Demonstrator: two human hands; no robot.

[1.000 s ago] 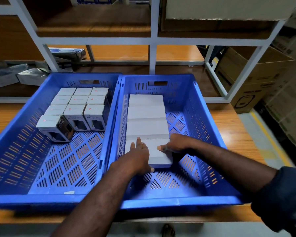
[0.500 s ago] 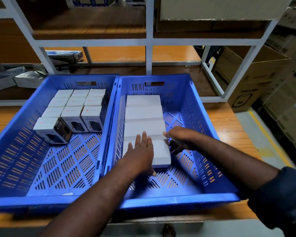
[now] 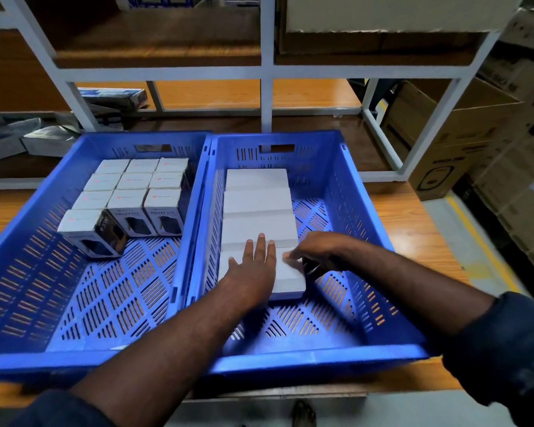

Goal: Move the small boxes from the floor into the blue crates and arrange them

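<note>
Head view shows two bare arms reaching forward into the right blue crate (image 3: pixel 379 211), which sits on a wooden table (image 3: pixel 413 229) beside the left blue crate (image 3: pixel 22 229); the crate walls touch. The left hand (image 3: pixel 253 266) lies flat and open on the nearest white box (image 3: pixel 287 278), fingers stretched forward so the tips reach onto the next box. Half a second ago it lay in much the same spot. The right hand (image 3: pixel 318 251) has changed more: before, it was lifted off to the side by the third box, and now its fingertips pinch the right top edge of the nearest white box. That box lies flat on the crate floor, at the near end of a row of four white boxes (image 3: pixel 256 208) running along the left wall, each touching the next. A second ago both hands rested on this same box.

Farther left, the other crate holds small printed boxes (image 3: pixel 136 192) standing upright in a tight block at its far end, with one at the near left corner turned a little. They have not moved. Behind the crates stands a white shelf frame (image 3: pixel 267 97), and cardboard cartons (image 3: pixel 453 134) are stacked to the right.
</note>
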